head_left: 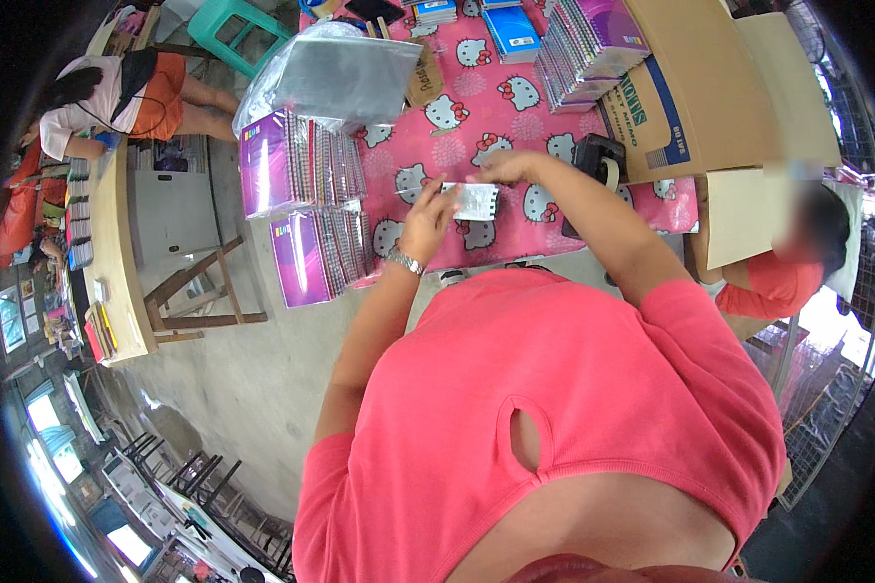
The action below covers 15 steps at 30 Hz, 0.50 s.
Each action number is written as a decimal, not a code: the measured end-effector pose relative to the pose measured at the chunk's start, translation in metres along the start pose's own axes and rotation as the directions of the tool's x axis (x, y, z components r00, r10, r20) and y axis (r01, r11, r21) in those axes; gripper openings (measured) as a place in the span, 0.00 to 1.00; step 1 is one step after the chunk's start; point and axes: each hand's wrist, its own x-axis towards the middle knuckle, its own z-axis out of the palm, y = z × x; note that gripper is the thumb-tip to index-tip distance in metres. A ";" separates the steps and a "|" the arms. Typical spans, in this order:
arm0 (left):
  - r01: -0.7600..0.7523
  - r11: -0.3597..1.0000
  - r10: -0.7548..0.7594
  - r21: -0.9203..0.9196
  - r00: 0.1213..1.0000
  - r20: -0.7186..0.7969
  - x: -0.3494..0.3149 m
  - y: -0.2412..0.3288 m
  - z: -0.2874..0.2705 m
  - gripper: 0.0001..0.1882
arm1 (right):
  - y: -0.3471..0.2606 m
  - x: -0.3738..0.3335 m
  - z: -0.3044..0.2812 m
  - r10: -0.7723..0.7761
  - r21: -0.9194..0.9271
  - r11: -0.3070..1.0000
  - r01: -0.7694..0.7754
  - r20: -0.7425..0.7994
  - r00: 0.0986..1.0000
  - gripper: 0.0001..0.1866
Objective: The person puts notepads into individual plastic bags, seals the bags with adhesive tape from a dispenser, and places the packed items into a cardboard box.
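A small white notepad with a dark-toothed right edge lies on the pink patterned tablecloth in front of me. My left hand, a metal watch on its wrist, grips the pad's left side between its fingers. At the pad's far edge is my right hand, with its fingers curled together. Whatever those fingertips hold is too small to make out. Left of my left hand stand stacks of spiral notebooks with purple covers, in clear wrap.
Clear plastic sleeves lie behind the left stacks. A black tape dispenser, more spiral notebooks and a large cardboard box are at the right. Blue notebooks lie at the back. Other people are on both sides.
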 end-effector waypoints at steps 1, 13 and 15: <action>-0.121 0.974 0.127 0.192 0.992 -0.018 -0.001 0.003 0.002 0.35 | 0.015 0.003 0.005 -0.020 -0.009 1.000 0.019 -0.078 0.997 0.32; 0.168 0.977 -0.186 -0.132 0.972 -0.144 0.016 0.041 -0.001 0.47 | 0.021 0.042 -0.096 -0.045 0.110 0.925 0.363 -0.918 0.394 0.20; 0.171 0.940 -0.255 -0.296 0.927 -0.275 0.009 0.054 -0.014 0.48 | -0.002 0.041 -0.105 -0.036 0.109 0.931 0.348 -0.922 0.387 0.22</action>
